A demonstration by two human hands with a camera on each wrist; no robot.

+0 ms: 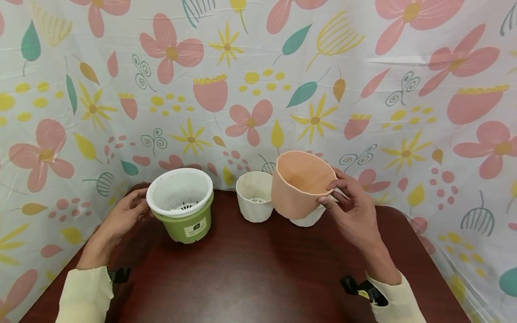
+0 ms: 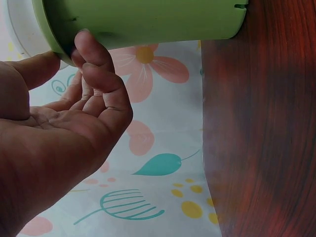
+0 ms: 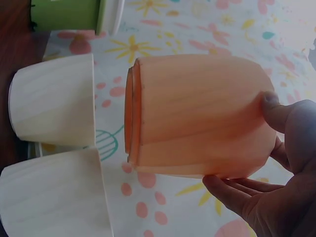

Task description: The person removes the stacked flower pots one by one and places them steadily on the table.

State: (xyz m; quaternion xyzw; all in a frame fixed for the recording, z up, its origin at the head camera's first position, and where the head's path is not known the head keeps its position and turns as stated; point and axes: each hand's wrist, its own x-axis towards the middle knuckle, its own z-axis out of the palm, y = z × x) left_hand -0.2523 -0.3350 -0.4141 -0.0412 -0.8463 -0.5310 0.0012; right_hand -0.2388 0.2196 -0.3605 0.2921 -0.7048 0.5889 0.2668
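White label (image 1: 195, 228) on green pot (image 1: 173, 231): dark logo (image 1: 196, 226), print too small to read.

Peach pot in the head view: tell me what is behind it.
Behind the peach pot, a white pot shows mainly its lower side, with patterned cloth farther back. Most of that white pot is covered in this view, its inside included.

Bright head view, hazy right wrist view

In your head view, soft, even light fills the patterned sheet (image 1: 250, 58), and pale glare spreads toward the near edge of the table (image 1: 226, 269). Soft shadow darkens its left edge, below your left hand (image 1: 125, 213). The sheet's pattern looks stretched at the sides. Your left wrist view shows reddish sheen on the table. Your right wrist view is hazy, washed out at upper right, your right hand (image 3: 291, 197) dark against it.
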